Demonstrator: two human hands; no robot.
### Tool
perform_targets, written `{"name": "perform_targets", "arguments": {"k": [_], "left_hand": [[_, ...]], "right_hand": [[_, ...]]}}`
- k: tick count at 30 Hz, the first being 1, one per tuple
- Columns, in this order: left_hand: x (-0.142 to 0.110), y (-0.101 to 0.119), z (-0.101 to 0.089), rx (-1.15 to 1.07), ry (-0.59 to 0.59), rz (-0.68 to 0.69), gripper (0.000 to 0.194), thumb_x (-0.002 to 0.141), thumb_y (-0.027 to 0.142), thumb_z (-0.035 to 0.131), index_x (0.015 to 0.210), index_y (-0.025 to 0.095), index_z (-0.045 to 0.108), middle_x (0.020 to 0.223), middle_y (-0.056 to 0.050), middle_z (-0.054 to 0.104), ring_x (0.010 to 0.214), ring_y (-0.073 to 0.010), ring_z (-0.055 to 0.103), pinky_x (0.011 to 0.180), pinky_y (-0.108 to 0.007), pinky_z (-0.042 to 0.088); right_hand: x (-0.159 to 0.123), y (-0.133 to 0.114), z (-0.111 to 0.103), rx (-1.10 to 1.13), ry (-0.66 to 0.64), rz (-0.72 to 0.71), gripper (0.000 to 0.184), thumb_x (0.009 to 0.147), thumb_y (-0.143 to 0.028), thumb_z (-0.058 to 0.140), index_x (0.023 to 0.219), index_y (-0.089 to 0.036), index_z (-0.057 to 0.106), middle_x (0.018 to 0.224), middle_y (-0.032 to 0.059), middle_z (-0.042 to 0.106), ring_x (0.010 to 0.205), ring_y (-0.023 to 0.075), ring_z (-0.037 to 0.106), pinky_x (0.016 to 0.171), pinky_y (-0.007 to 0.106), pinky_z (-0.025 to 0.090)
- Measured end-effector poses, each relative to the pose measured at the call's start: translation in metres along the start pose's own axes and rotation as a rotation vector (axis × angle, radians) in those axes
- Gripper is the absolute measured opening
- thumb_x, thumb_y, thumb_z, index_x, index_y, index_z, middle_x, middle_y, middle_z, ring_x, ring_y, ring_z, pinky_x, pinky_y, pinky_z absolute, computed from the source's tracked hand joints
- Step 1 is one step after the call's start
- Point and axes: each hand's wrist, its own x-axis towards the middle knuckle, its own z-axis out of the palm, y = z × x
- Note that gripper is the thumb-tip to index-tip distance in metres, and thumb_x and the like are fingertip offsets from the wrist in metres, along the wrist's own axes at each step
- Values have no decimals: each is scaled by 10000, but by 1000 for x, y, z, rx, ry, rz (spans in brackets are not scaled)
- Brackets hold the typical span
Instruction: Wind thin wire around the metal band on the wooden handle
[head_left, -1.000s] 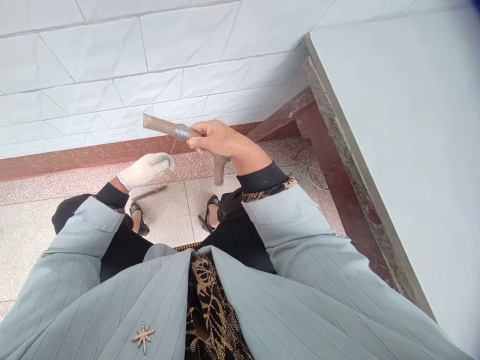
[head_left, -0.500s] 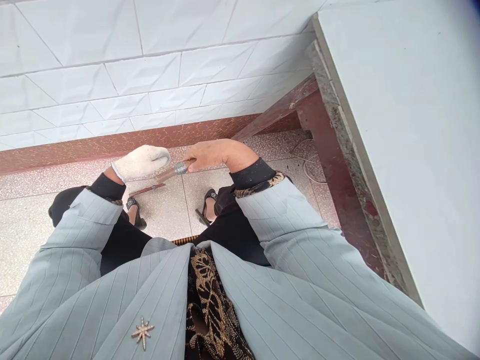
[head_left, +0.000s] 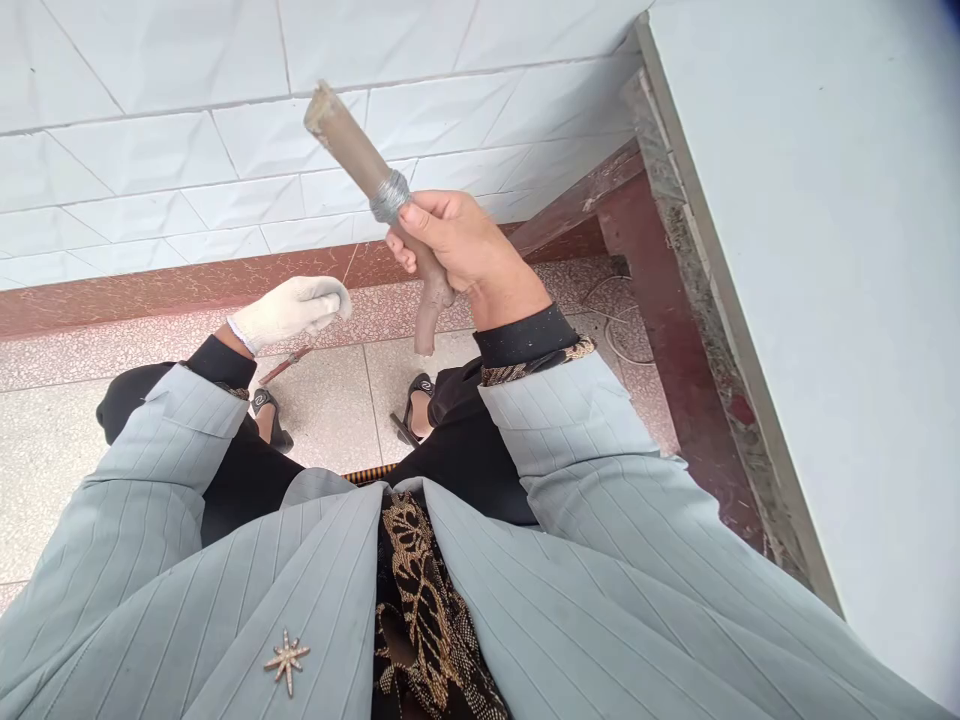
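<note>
My right hand (head_left: pixel 466 245) is bare and closed around a brown tool (head_left: pixel 349 145) with silver wire wound about its middle. The tool's broad end points up and left, its edge rough and pale. Below my fingers its bent, knobbed end sticks out. My left hand (head_left: pixel 289 312), in a white knitted glove, is lower and to the left, its fingers curled in. What they hold, if anything, is hidden. A thin reddish-brown stick (head_left: pixel 285 365) shows just under the glove; I cannot tell whether it touches the hand.
White tiled wall (head_left: pixel 255 150) stands in front, above a reddish skirting (head_left: pixel 112 305). At the right is a white tabletop (head_left: pixel 840 250) on a dark red frame (head_left: pixel 664 330). A thin cable (head_left: pixel 619 340) lies coiled on the speckled floor (head_left: pixel 330 410). My shoes are below.
My right hand has risen and turned, swinging the tool from low beside the glove to up and left. The gloved hand has moved slightly up and right. The reddish stick lies at a steeper angle.
</note>
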Motion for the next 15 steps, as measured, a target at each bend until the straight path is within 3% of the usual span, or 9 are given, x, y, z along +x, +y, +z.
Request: {"name": "perform_targets", "arguments": {"k": [2, 5, 9, 12, 15], "left_hand": [[-3, 6, 2, 76, -30, -16, 164, 979, 285, 658, 883, 176, 735, 640, 2, 527, 558, -117, 441, 561, -251, 402], [-5, 12, -1, 198, -12, 3, 181, 961, 274, 633, 867, 179, 755, 690, -14, 600, 606, -130, 497, 609, -253, 448], [-5, 15, -6, 342, 60, 2, 184, 902, 266, 606, 835, 179, 754, 801, -34, 696, 757, -168, 608, 771, -286, 523], [-3, 14, -8, 452, 95, -9, 215, 878, 274, 575, 890, 170, 764, 888, -53, 736, 875, -206, 669, 898, -328, 539], [-2, 14, -11, 529, 56, -34, 293, 899, 321, 540, 980, 162, 773, 993, -76, 764, 979, -236, 696, 988, -375, 537]], "right_hand": [[7, 8, -2, -104, 107, 61, 327, 1078, -378, 641, 839, -194, 517, 788, 45, 556, 636, 140, 465, 642, 296, 428], [13, 21, -3, -506, 79, 171, 262, 1003, -313, 725, 829, -179, 584, 764, 52, 553, 716, 177, 519, 685, 314, 407], [8, 28, 2, -859, -261, 190, 233, 904, -263, 805, 751, -162, 660, 715, 54, 572, 752, 189, 539, 706, 329, 366], [2, 24, 6, -829, -553, 188, 149, 894, -256, 801, 793, -162, 744, 719, 30, 612, 727, 167, 542, 704, 316, 357], [0, 16, 4, -746, -737, 186, 155, 915, -305, 785, 941, -155, 812, 764, 3, 650, 731, 151, 554, 710, 290, 369]]}}
